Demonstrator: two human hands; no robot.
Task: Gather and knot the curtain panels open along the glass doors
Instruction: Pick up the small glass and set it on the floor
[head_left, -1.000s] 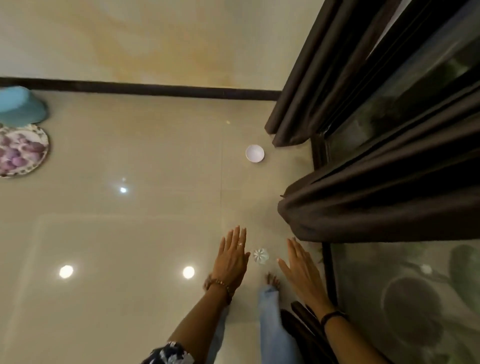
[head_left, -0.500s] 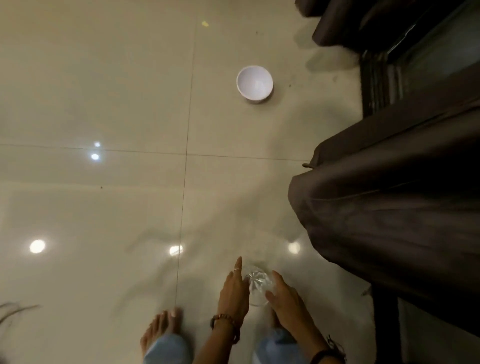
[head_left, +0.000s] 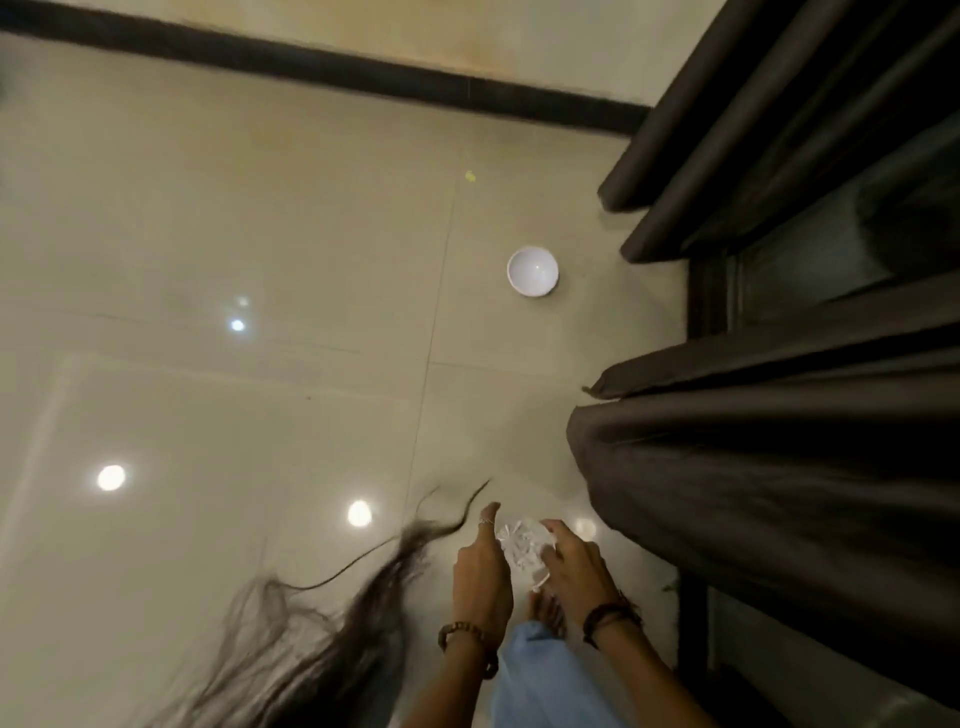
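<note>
Two dark brown curtain panels hang on the right along the glass doors (head_left: 810, 244). The near curtain panel (head_left: 779, 493) bulges out over the floor, and the far curtain panel (head_left: 727, 130) hangs in folds by the wall corner. Neither hand touches a curtain. Low over the floor, both hands flank a small clear cut-glass dish (head_left: 521, 545). My left hand (head_left: 480, 577) lies against its left side with one finger stretched straight. My right hand (head_left: 574, 564) curls its fingers over the dish's right rim, just left of the near panel's hem.
A white bowl (head_left: 533, 271) stands on the glossy beige tiled floor (head_left: 260, 415) further ahead. A black skirting (head_left: 311, 65) runs along the far wall. Loose hair (head_left: 322, 639) hangs at lower left. A bare foot and light blue trouser leg (head_left: 540, 675) are below my hands.
The view has tilted back up, showing the wall and far curtain again. My hands have closed in further around the glass dish, and hair has swung into view.
</note>
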